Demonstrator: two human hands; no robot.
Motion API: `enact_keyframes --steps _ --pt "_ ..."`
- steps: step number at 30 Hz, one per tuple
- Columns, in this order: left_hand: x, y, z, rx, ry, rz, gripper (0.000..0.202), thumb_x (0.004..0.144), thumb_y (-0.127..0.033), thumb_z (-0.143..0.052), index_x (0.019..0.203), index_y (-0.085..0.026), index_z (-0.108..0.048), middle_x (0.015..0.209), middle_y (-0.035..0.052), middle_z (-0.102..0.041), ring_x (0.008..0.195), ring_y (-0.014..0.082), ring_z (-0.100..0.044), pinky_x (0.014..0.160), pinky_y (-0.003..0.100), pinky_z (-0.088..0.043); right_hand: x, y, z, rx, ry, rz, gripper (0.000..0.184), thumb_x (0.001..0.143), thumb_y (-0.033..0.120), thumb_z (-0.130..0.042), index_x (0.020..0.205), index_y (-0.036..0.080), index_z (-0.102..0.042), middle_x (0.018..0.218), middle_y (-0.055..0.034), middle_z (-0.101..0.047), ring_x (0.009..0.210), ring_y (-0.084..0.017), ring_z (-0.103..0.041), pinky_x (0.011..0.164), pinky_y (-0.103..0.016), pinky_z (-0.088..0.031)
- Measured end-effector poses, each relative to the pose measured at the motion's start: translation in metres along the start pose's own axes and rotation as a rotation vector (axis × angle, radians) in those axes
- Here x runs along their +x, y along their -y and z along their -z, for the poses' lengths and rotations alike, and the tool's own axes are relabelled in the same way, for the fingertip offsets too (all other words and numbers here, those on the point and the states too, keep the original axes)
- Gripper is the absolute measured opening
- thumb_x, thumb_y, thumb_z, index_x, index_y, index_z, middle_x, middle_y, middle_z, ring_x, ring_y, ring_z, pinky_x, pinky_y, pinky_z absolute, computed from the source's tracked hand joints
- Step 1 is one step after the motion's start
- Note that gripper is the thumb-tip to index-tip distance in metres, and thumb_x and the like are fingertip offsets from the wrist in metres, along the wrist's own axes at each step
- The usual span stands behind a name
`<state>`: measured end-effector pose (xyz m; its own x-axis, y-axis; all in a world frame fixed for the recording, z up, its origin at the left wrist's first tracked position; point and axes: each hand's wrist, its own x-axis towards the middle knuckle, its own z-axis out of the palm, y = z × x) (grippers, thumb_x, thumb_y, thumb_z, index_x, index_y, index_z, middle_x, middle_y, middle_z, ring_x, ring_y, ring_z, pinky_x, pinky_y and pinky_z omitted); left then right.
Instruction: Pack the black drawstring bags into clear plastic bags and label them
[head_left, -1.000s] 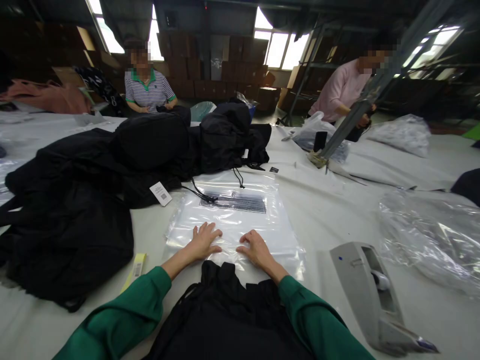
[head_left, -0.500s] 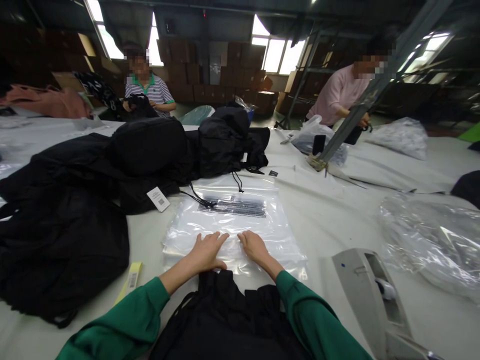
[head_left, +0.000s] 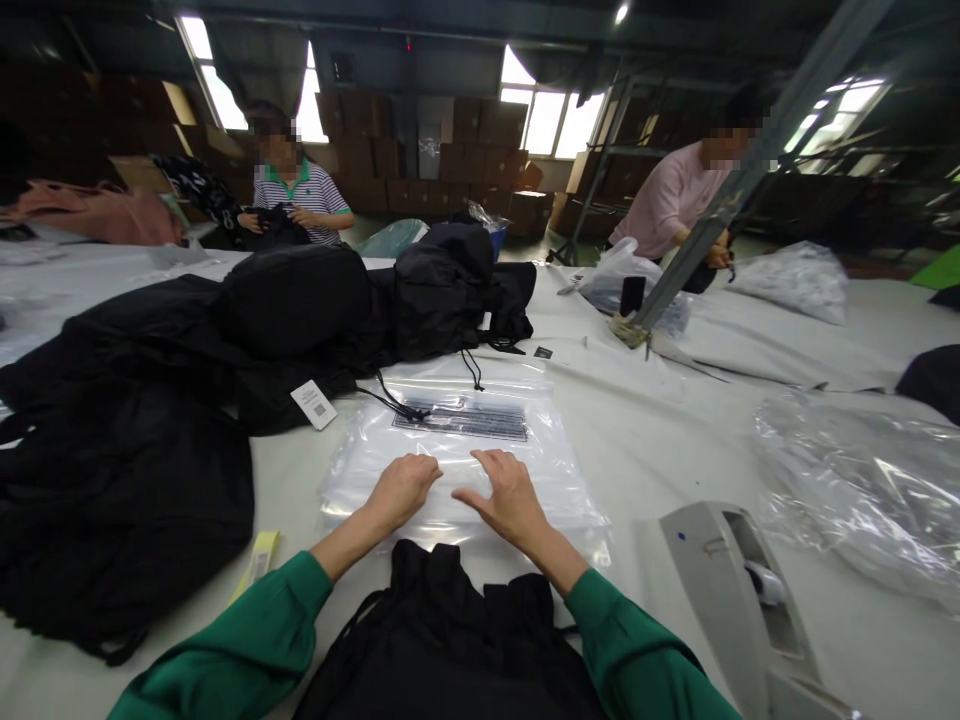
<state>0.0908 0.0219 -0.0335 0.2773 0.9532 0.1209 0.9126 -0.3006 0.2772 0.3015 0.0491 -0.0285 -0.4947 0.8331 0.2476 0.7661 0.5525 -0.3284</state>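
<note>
A stack of clear plastic bags (head_left: 555, 470) with a printed text panel lies flat on the table before me. My left hand (head_left: 403, 490) is over its near part, fingers curled together; whether a fold of plastic is between them is hidden. Beside it, my right hand (head_left: 511, 497) is open above the same bags, thumb spread away from the fingers. Closest to my body, below both hands, lies a black fabric bag (head_left: 457, 640) with a gathered top edge and cords. Black drawstring cords (head_left: 397, 402) cross the far left part of the stack.
A heap of black bags (head_left: 300, 300) fills the left, with a white tag (head_left: 314, 404) hanging out. A grey tape dispenser (head_left: 720, 590) and crumpled plastic (head_left: 862, 480) are on the right. A slanted metal post (head_left: 705, 230) rises behind. Two people work across the table.
My left hand's fingers have gone from spread to curled together. My right hand has opened, its thumb now apart from the fingers. Both hands stay over the plastic bags.
</note>
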Motion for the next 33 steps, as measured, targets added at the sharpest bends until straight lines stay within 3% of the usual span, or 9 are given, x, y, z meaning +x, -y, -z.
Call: enact_keyframes --steps 3,6,11,14,18,22,25,30,33 --pt "0.001 0.002 0.003 -0.03 -0.012 0.002 0.025 0.098 -0.032 -0.043 0.085 -0.019 -0.059 0.086 0.007 -0.065 0.088 0.0231 -0.06 0.078 0.032 -0.044 -0.01 0.006 0.005 -0.062 0.038 0.08 0.019 0.096 0.028 -0.054 0.107 0.019 -0.066 0.101 -0.0117 -0.067 0.097 -0.027 -0.057 0.087 -0.038 -0.04" --pt "-0.002 0.002 0.007 -0.06 0.006 -0.018 0.012 0.093 -0.025 -0.052 0.087 -0.021 -0.06 0.087 0.0049 -0.066 0.088 0.0216 -0.06 0.075 0.03 -0.044 -0.012 0.003 0.002 -0.064 0.065 0.052 0.022 0.095 0.015 -0.05 0.085 0.02 -0.069 0.081 -0.0082 -0.067 0.085 -0.023 -0.059 0.079 -0.033 -0.042" --pt "-0.008 -0.001 0.009 -0.096 0.043 -0.039 0.01 0.09 -0.029 -0.057 0.096 -0.021 -0.061 0.089 0.0032 -0.067 0.085 0.0205 -0.061 0.074 0.03 -0.045 -0.009 -0.004 -0.007 -0.005 0.033 -0.037 0.01 0.086 0.021 -0.068 0.076 0.02 -0.065 0.078 -0.0066 -0.067 0.08 -0.023 -0.06 0.072 -0.031 -0.042" --pt "-0.006 -0.006 0.006 -0.093 0.058 -0.03 0.018 0.094 -0.034 -0.051 0.101 -0.022 -0.062 0.091 0.0044 -0.067 0.086 0.0213 -0.061 0.077 0.032 -0.045 -0.007 -0.006 -0.013 0.057 0.023 -0.095 0.017 0.081 0.026 -0.074 0.07 0.021 -0.061 0.072 -0.0032 -0.066 0.072 -0.02 -0.06 0.065 -0.029 -0.042" --pt "-0.001 -0.006 -0.002 -0.049 0.092 0.003 0.018 0.094 -0.028 -0.048 0.096 -0.021 -0.064 0.089 0.0069 -0.065 0.089 0.0239 -0.061 0.078 0.034 -0.045 -0.005 -0.012 -0.02 0.156 0.034 -0.126 0.027 0.085 0.033 -0.069 0.064 0.021 -0.058 0.062 0.0014 -0.064 0.059 -0.015 -0.059 0.056 -0.025 -0.042" --pt "-0.003 0.005 -0.009 0.011 0.092 0.066 0.017 0.087 -0.016 -0.053 0.1 -0.021 -0.063 0.104 0.0091 -0.064 0.097 0.0262 -0.059 0.082 0.037 -0.044 -0.003 -0.019 -0.018 0.196 0.026 -0.096 0.019 0.089 0.025 -0.061 0.071 0.02 -0.063 0.07 0.0009 -0.068 0.064 -0.015 -0.062 0.061 -0.024 -0.045" --pt "-0.008 0.02 -0.008 0.038 0.076 0.156 0.023 0.089 -0.012 -0.045 0.098 -0.021 -0.064 0.1 0.009 -0.064 0.096 0.0247 -0.06 0.082 0.035 -0.044 -0.004 -0.022 -0.014 0.169 0.028 -0.059 0.013 0.089 0.018 -0.056 0.08 0.021 -0.066 0.077 0.0001 -0.069 0.07 -0.016 -0.064 0.066 -0.025 -0.046" --pt "-0.02 0.049 0.004 0.003 0.03 0.319 0.027 0.097 -0.025 -0.036 0.098 -0.02 -0.063 0.095 0.0087 -0.066 0.094 0.0237 -0.062 0.084 0.033 -0.044 -0.021 -0.028 -0.017 0.011 0.077 -0.033 0.011 0.091 0.021 -0.056 0.097 0.02 -0.066 0.086 -0.0075 -0.066 0.081 -0.023 -0.06 0.072 -0.031 -0.043" --pt "-0.027 0.061 0.011 -0.045 0.001 0.371 0.03 0.098 -0.033 -0.035 0.1 -0.022 -0.063 0.099 0.0086 -0.068 0.096 0.0249 -0.062 0.085 0.033 -0.044 -0.034 -0.039 -0.019 -0.105 0.119 -0.054 0.016 0.089 0.011 -0.054 0.096 0.02 -0.066 0.085 -0.0085 -0.063 0.081 -0.023 -0.055 0.069 -0.03 -0.038"
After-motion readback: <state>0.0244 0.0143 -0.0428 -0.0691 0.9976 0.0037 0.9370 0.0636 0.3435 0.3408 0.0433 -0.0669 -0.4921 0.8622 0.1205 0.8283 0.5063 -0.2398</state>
